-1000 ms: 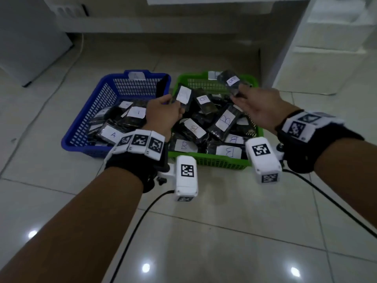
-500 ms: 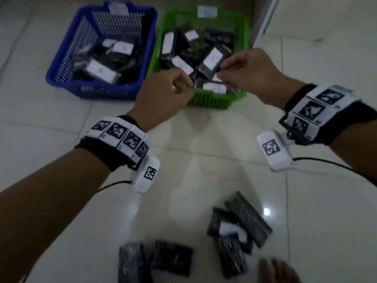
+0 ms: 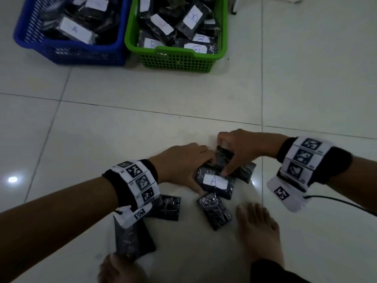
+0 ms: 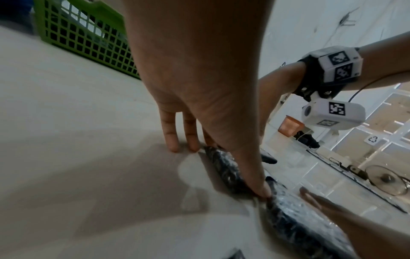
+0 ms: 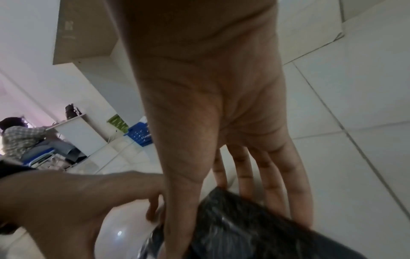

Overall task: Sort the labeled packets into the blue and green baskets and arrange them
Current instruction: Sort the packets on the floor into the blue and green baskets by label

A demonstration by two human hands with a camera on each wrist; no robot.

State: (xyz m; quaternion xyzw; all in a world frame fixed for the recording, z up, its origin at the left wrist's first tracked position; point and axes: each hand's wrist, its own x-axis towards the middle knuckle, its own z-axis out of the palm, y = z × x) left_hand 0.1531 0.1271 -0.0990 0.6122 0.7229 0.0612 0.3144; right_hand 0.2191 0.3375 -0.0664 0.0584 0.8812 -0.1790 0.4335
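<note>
On the floor tiles near me lies a small pile of black packets. My left hand (image 3: 201,173) pinches the packet with the white "A" label (image 3: 215,181), fingers at its far end and thumb at its near end; in the left wrist view the thumb presses that packet's (image 4: 224,168) edge. Just beyond, my right hand (image 3: 228,156) pinches a tilted black packet (image 3: 223,154) between thumb and fingers, its label hidden; that packet (image 5: 255,224) is in the right wrist view too. The blue basket (image 3: 67,50) holds "A" packets, the green basket (image 3: 175,52) "B" packets.
Loose black packets lie by my hands: one (image 3: 215,211) near my right foot (image 3: 259,231), one (image 3: 167,207) under my left wrist, one (image 3: 132,237) by my left toes. Another packet (image 3: 245,171) sits under the pile. A cable (image 3: 346,203) trails from my right wrist.
Both hands have come away from the green basket and down to the floor pile. The left hand now holds the "A" packet and the right hand holds another black packet.
</note>
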